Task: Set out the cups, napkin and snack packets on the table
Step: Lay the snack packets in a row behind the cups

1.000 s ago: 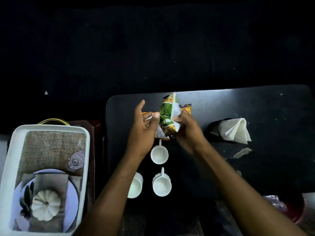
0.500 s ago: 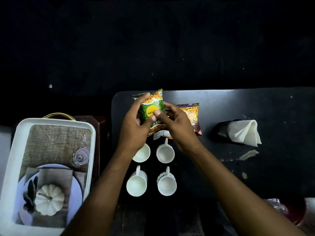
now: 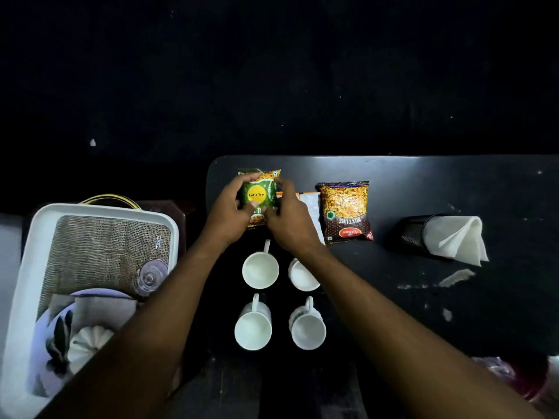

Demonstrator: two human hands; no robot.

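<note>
Both hands have carried the green packet (image 3: 257, 193) leftward, uncovering the brown packet. Nearest, four white cups (image 3: 253, 327) sit in a two-by-two block, the right forearm crossing one. Beyond them, left hand (image 3: 233, 211) and right hand (image 3: 289, 219) pinch that green packet together; a third packet (image 3: 311, 207) peeks out beside the brown packet (image 3: 344, 211). One napkin (image 3: 456, 238) rests in a tipped mesh holder (image 3: 406, 234) on the table (image 3: 453, 182); one white tray (image 3: 27, 285) stands left.

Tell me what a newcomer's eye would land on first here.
Both hands, left and right, hold a green snack packet at the black table's far left corner. Nearer, four white cups stand two by two; a white tray lies left of the table.
</note>
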